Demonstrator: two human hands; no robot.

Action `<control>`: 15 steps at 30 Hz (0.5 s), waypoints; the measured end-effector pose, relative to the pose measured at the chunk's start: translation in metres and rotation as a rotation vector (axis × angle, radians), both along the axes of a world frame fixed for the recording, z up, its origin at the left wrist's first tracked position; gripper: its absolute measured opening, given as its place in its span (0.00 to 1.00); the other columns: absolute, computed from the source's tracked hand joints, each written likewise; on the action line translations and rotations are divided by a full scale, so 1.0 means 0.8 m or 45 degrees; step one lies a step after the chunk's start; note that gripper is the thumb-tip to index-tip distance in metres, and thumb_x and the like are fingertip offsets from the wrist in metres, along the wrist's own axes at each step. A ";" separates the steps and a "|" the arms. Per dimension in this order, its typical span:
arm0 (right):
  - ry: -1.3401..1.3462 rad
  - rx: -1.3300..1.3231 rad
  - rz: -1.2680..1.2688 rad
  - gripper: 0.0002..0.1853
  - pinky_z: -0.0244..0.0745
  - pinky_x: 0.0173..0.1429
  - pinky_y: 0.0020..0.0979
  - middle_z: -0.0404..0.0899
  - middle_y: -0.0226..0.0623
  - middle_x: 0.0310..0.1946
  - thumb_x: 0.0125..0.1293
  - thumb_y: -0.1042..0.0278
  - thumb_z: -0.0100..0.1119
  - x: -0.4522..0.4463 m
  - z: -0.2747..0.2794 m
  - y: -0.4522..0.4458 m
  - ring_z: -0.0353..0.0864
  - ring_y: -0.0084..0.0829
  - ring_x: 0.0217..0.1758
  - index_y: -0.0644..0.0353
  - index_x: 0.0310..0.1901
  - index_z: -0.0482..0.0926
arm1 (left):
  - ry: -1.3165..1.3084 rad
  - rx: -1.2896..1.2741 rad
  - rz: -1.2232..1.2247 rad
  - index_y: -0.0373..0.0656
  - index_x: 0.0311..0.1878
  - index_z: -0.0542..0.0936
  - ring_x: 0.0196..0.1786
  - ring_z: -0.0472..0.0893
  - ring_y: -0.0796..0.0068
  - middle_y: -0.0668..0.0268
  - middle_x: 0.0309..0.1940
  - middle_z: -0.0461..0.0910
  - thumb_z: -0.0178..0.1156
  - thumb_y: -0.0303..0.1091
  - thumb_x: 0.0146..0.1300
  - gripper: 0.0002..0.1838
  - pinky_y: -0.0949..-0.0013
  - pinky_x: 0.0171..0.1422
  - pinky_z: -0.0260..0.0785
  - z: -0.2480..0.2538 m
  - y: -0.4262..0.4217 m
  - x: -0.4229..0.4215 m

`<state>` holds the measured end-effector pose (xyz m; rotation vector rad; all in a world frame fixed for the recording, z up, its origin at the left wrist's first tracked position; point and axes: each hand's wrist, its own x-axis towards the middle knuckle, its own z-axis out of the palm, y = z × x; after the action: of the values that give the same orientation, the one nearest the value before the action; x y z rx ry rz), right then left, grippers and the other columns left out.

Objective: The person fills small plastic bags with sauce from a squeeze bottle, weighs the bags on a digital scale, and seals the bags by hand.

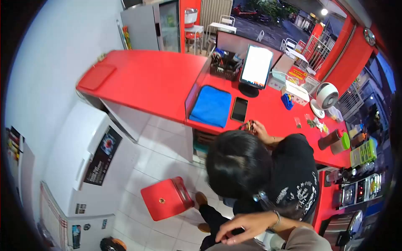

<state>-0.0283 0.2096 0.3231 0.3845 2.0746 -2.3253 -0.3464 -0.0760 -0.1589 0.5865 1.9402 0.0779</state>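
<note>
1. At the bottom edge, the right hand (243,228) hangs loosely open, fingers bent and slightly parted, with nothing visible in its hold; its underside is hidden. The left hand is out of view, so its state cannot be told.
2. Nearest to that right hand is the black shirt (295,184) of another person, just above it; whether they touch is unclear.
3. This other person stands between the right hand and the red counter (155,79), dark-haired head (238,163) blocking part of its front edge. Their hand (261,131) is at that edge, by a small dark object too unclear to name.
4. On the counter, a blue cloth (211,105) lies beside a dark-screened phone (239,109), with a lit monitor (255,65) behind.
5. Farther right are a tissue box (296,94), a white fan (326,97) and a green-lidded jar (340,144).
6. On the tiled floor (159,140), a red stool (167,198) occupies the space between the other person's shoe (201,198) and a white appliance (69,167) at left.
</note>
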 end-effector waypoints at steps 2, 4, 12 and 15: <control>0.139 -0.033 0.063 0.19 0.72 0.55 0.30 0.79 0.37 0.45 0.75 0.61 0.53 0.006 0.000 -0.018 0.77 0.28 0.46 0.66 0.58 0.74 | -0.035 -0.053 0.024 0.40 0.62 0.72 0.55 0.79 0.46 0.45 0.47 0.81 0.46 0.52 0.69 0.28 0.51 0.61 0.69 0.025 0.014 0.011; 0.058 -0.064 -0.141 0.18 0.71 0.55 0.30 0.80 0.35 0.43 0.74 0.61 0.53 -0.005 -0.030 -0.046 0.77 0.24 0.47 0.67 0.56 0.75 | -0.051 -0.094 0.025 0.41 0.61 0.73 0.55 0.79 0.46 0.46 0.48 0.81 0.45 0.52 0.69 0.28 0.52 0.62 0.69 0.046 0.025 0.016; -0.002 -0.229 -0.898 0.10 0.70 0.40 0.21 0.78 0.27 0.30 0.70 0.67 0.58 -0.031 -0.136 -0.037 0.74 0.16 0.33 0.66 0.44 0.79 | 0.085 0.064 -1.289 0.42 0.56 0.79 0.56 0.78 0.48 0.47 0.49 0.81 0.39 0.54 0.70 0.29 0.52 0.66 0.67 0.064 0.067 -0.071; -0.025 -0.331 -1.146 0.09 0.70 0.42 0.20 0.80 0.27 0.32 0.71 0.68 0.58 -0.034 -0.123 -0.019 0.75 0.15 0.34 0.66 0.43 0.79 | 0.306 0.443 -0.023 0.34 0.44 0.80 0.47 0.80 0.44 0.46 0.39 0.82 0.48 0.50 0.66 0.25 0.49 0.51 0.70 0.121 0.212 -0.119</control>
<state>-0.0553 0.1944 0.2249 1.5816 1.7424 -2.9179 -0.4415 0.0937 -0.0624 0.8755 2.1707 0.3531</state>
